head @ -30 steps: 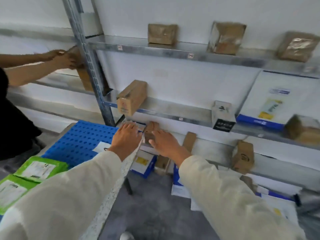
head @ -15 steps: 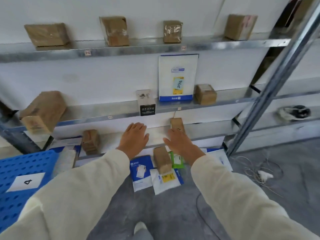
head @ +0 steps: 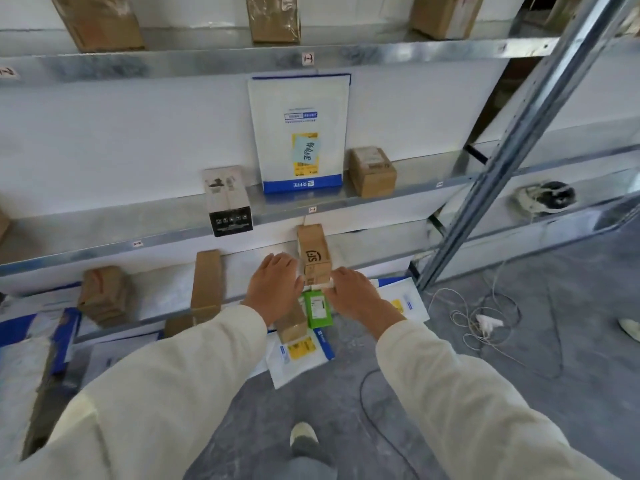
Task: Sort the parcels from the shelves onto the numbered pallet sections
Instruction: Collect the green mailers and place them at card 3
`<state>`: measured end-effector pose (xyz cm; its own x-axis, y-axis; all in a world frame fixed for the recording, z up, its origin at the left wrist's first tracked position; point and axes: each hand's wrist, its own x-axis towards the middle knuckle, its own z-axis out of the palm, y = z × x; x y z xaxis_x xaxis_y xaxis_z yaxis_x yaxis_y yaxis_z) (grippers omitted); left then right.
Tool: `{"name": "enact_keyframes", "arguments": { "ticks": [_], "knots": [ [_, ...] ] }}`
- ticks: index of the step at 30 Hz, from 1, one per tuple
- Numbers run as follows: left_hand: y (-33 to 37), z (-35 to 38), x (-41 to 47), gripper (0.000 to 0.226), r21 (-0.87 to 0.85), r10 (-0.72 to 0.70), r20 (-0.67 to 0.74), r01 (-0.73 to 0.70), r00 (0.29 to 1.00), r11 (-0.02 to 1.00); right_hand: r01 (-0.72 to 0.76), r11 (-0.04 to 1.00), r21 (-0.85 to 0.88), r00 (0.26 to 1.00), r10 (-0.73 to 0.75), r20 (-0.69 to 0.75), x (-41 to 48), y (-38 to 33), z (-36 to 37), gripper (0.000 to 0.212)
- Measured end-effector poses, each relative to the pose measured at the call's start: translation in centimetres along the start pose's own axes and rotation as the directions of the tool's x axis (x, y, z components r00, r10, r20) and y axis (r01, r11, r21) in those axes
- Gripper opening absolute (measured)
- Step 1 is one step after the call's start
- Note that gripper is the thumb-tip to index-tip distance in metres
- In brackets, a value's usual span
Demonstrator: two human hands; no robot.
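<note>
SF parcel [head: 313, 258] — a narrow brown carton with the courier mark on its face — stands upright at the front of the lowest shelf [head: 156, 296], just above a green packet [head: 317, 308] and some mailers [head: 298, 355] lying lower down. The left grip [head: 275, 289] and right grip [head: 356, 296] flank it, one on each side, with fingers spread and fairly straight rather than curled. They bracket the carton, probably because a tall, slim box tips easily and two palms would steady it for the lift. The right fingertips seem to touch its base, but I cannot tell whether either side is pressing yet. No numbered pallet section is in view, so the carry lies ahead — and other parcels wait, among them a white mailer [head: 299, 133] propped upright higher up.
</note>
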<state>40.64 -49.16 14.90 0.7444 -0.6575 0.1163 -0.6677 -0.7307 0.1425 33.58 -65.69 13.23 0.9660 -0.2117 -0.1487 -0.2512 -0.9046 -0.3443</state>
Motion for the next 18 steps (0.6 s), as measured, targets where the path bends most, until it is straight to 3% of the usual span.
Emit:
{"name": "enact_keyframes", "arguments": {
  "ticks": [4, 11, 18],
  "knots": [
    [-0.4, 3.6, 4.3, 0.035, -0.029, 0.023, 0.045, -0.022, 0.999, 0.999, -0.011, 1.0, -0.027, 0.993, 0.014, 0.119, 4.7, 2.5, 0.7, 0.031],
    [-2.0, 12.1, 11.0, 0.032, -0.04, -0.059, 0.187, 0.067, 0.981, 0.997, -0.013, 0.999, -0.047, 0.973, 0.023, 0.23, 12.4, 7.9, 4.0, 0.048],
    [-2.1, 22.2, 13.9, 0.03, -0.064, -0.131, 0.293, 0.157, 0.947, 0.986, -0.039, 0.999, -0.022, 0.923, 0.044, 0.381, 16.5, 15.0, 11.8, 0.041]
  ]
}}
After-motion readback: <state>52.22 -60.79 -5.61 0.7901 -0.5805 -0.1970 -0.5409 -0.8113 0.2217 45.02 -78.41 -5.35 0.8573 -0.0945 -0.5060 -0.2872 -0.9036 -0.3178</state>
